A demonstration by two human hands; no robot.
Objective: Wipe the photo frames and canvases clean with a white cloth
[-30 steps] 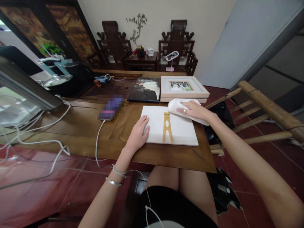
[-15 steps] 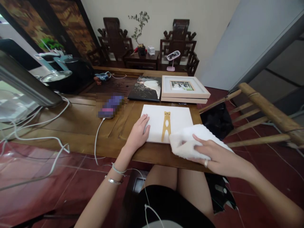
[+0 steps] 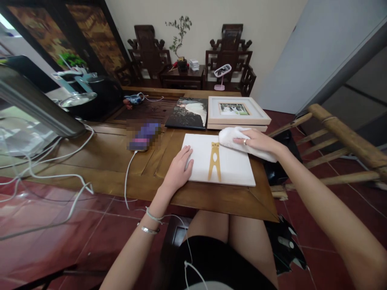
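Observation:
A white rectangular board (image 3: 199, 161) lies flat near the table's front edge, with a yellow cat-headed, long-legged figure (image 3: 215, 155) on its face. My left hand (image 3: 180, 166) rests on the board's left edge, fingers stretched out and holding nothing. At the upper right of the board, my right hand (image 3: 256, 141) grips a fluffy white cloth (image 3: 229, 136) pressed down on the surface. The cloth covers the board's far right corner and touches close to the figure's head.
Behind the board lie a dark photo panel (image 3: 187, 112) and stacked pale picture frames (image 3: 256, 114). A blurred phone (image 3: 145, 137) with a white cable is to the left on the wooden table (image 3: 109, 161). A bamboo chair (image 3: 344, 137) stands at the right.
My right hand has moved the cloth from the board's near right corner to its far right part, uncovering the near corner. My left hand stays on the left edge.

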